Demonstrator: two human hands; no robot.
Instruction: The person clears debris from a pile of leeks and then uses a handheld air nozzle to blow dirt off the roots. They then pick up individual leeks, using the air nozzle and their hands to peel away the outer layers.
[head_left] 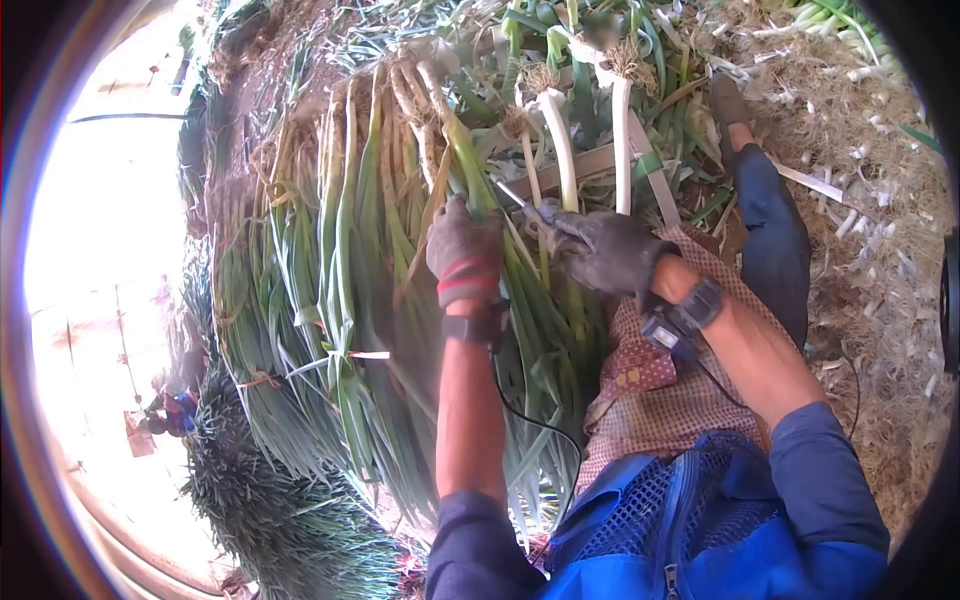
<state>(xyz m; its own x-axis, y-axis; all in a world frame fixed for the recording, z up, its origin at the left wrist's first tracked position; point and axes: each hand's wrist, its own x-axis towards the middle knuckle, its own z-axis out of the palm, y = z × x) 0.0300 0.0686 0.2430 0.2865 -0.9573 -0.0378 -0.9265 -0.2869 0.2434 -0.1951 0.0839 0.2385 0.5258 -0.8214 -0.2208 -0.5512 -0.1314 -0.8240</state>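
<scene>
Green onions (340, 260) lie heaped in a long pile in front of a seated worker, roots pointing away and green leaves trailing back toward the camera. The left hand (463, 250), in a grey glove with a red-striped cuff, is clenched around one stalk (472, 165) at the near edge of the pile, just below its pale, rooty end. The right hand (600, 250), in a dark glove, is closed around a small knife (515, 197), whose thin blade points at the held stalk, close to the left hand. A black wrist device (690, 310) is strapped on the right forearm, and another sits on the left. Cleaned white stems (560, 140) stand just beyond the right hand, beside a pale wooden slat (660, 185). A checked apron (650, 400) covers the lap above a blue jacket (700, 520). Straw and cut scraps (860, 150) litter the ground on the right, and more leafy bundles (270, 500) lie at lower left.
</scene>
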